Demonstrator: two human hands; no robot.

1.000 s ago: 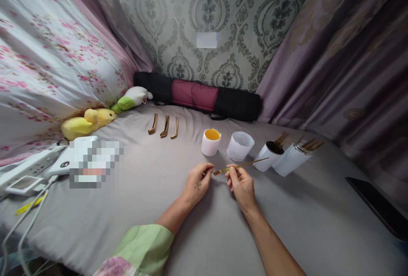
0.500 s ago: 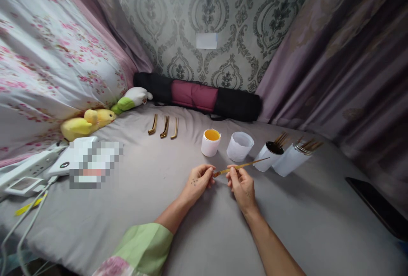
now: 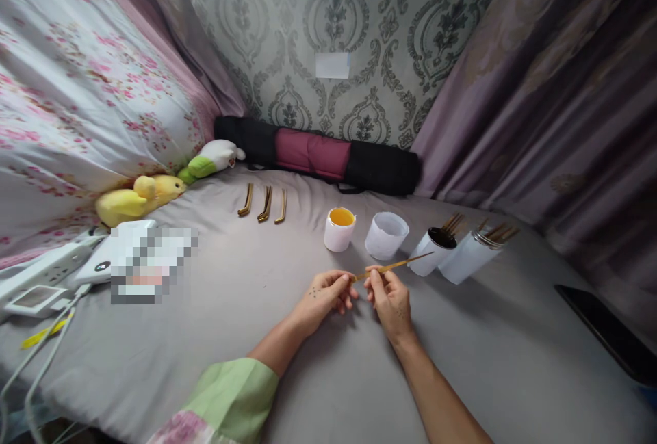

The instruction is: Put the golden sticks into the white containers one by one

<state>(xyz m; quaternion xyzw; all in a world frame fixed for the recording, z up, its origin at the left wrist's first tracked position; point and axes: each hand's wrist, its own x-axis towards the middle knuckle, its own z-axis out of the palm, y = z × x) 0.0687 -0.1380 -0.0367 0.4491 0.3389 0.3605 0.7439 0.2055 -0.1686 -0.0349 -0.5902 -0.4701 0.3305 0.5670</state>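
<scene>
A thin paintbrush (image 3: pixel 395 265) with a golden-brown handle is held slantwise above the grey sheet, its tapered end pointing up to the right. My right hand (image 3: pixel 391 297) pinches the handle near its middle. At the brush's left end, the thumb and forefinger of my left hand (image 3: pixel 328 292) are closed on it and hide the bristles. Just beyond the hands stand a white cup with a yellow inside (image 3: pixel 339 237) and a whitish cup (image 3: pixel 384 242). To their right, a dark-mouthed cup (image 3: pixel 427 259) and a white jar (image 3: pixel 465 260) hold several thin brown sticks or brushes.
Bent brass-coloured rods (image 3: pixel 265 204) lie at the back left. Plush toys (image 3: pixel 138 201), a power strip (image 3: pixel 46 266) and a white device (image 3: pixel 110 252) with cables are on the left. A black-and-maroon bag (image 3: pixel 313 153) lies along the wall; a black phone-like slab (image 3: pixel 606 331) is at right.
My left hand has slid slightly right along the brush, and its fingers now cover the brown bristle end that showed before. My right hand has hardly moved.
</scene>
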